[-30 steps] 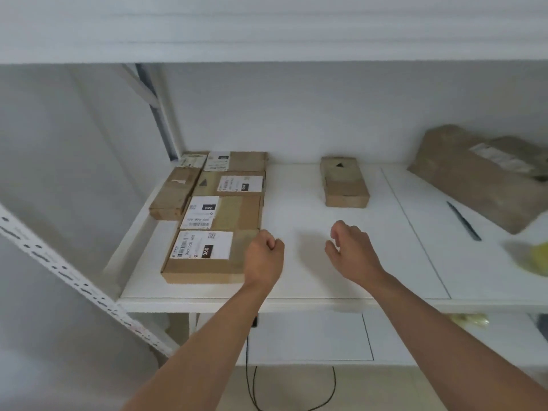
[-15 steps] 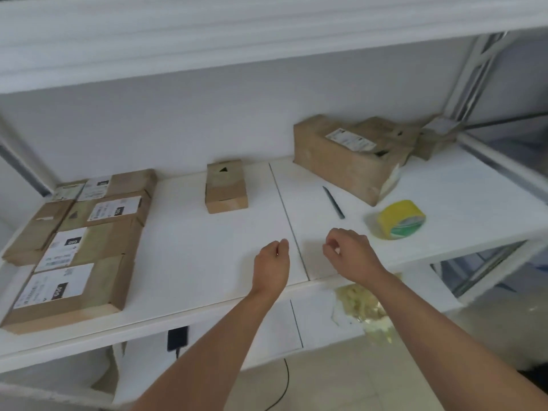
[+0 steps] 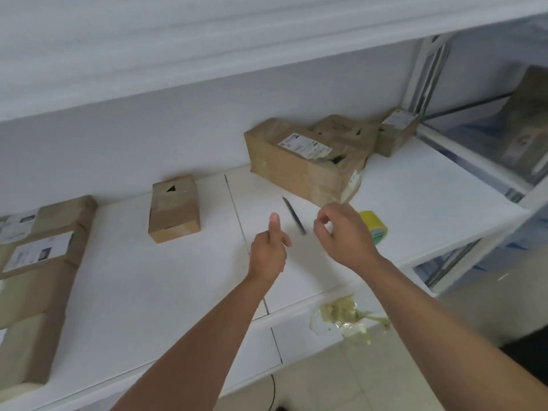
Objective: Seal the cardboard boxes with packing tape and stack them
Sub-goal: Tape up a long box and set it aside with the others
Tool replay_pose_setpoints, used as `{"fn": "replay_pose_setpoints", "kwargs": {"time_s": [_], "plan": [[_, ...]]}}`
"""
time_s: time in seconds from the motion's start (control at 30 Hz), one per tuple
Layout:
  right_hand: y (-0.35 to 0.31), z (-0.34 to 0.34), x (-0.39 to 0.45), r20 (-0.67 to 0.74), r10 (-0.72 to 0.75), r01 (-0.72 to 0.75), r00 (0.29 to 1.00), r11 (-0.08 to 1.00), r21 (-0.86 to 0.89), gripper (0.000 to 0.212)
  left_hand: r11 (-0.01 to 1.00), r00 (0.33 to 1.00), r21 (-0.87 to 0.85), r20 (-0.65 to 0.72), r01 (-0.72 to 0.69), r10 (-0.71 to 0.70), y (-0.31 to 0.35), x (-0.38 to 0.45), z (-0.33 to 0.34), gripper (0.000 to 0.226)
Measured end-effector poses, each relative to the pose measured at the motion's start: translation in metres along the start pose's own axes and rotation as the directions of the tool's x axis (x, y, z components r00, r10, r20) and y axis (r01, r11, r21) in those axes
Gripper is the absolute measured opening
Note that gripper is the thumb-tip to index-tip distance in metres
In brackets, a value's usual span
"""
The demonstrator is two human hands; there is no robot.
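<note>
Both hands hover over the white shelf [image 3: 184,292] and hold nothing. Left hand [image 3: 268,247] is raised with its thumb pointing up and the other fingers loosely curled, nothing between them. Right hand [image 3: 345,232] hangs just beside it with the fingers bent and relaxed, thumb and forefinger close together but gripping nothing. Between the two hands a thin dark blade-like tool [image 3: 294,215] lies flat on the shelf, touched by neither. Just behind the right hand, partly hidden by it, a roll of yellow tape [image 3: 374,226] rests on the shelf. Beyond that sits a large cardboard box [image 3: 299,161] with a white label on top; its right end looks crumpled and torn, and what is inside cannot be made out. Behind it, toward the right upright of the rack, a small labelled box [image 3: 396,130] stands. To the left of the hands a small cardboard box [image 3: 173,207] stands alone, closed, with tape across its top and a dark triangular mark near its far edge. At the far left edge, flat labelled boxes [image 3: 41,256] lie close together in a row, all closed. Under the shelf's front edge, a crumpled wad of yellowish clear plastic [image 3: 347,317] hangs below the right forearm.
</note>
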State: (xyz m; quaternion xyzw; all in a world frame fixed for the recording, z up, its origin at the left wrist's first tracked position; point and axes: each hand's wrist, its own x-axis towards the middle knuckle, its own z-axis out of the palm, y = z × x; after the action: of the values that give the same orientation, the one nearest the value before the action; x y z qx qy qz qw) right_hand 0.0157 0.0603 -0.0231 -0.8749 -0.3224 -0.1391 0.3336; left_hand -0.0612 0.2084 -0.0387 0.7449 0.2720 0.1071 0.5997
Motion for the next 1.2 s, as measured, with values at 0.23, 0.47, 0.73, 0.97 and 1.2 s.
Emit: {"fn": "replay_pose_setpoints", "kwargs": {"time_s": [0.23, 0.47, 0.73, 0.97, 1.2], "plan": [[0.049, -0.026, 0.041, -0.064, 0.171, -0.176, 0.983, 0.981, -0.083, 0.010, 0.998, 0.995, -0.069, 0.095, 0.011, -0.005, 0.027, 0.045, 0.042, 0.079], [0.118, -0.030, 0.076, 0.002, 0.249, -0.249, 0.968, 0.968, -0.019, 0.015, 0.998, 1.000, -0.062, -0.002, 0.009, -0.009, 0.049, 0.077, 0.074, 0.063], [0.207, -0.024, 0.150, 0.155, 0.270, -0.274, 0.950, 0.962, 0.005, 0.039, 0.895, 0.944, 0.373, -0.118, -0.247, 0.309, 0.067, 0.101, 0.125, 0.041], [0.238, -0.008, 0.208, 0.454, 0.114, -0.083, 0.884, 0.993, -0.088, 0.070, 0.604, 0.936, 0.776, -0.051, -0.182, 0.348, 0.074, 0.099, 0.150, 0.044], [0.233, -0.005, 0.205, 0.453, 0.177, -0.172, 0.874, 0.984, -0.051, 0.072, 0.554, 0.939, 0.830, -0.138, -0.063, 0.314, 0.076, 0.094, 0.148, 0.045]]}}
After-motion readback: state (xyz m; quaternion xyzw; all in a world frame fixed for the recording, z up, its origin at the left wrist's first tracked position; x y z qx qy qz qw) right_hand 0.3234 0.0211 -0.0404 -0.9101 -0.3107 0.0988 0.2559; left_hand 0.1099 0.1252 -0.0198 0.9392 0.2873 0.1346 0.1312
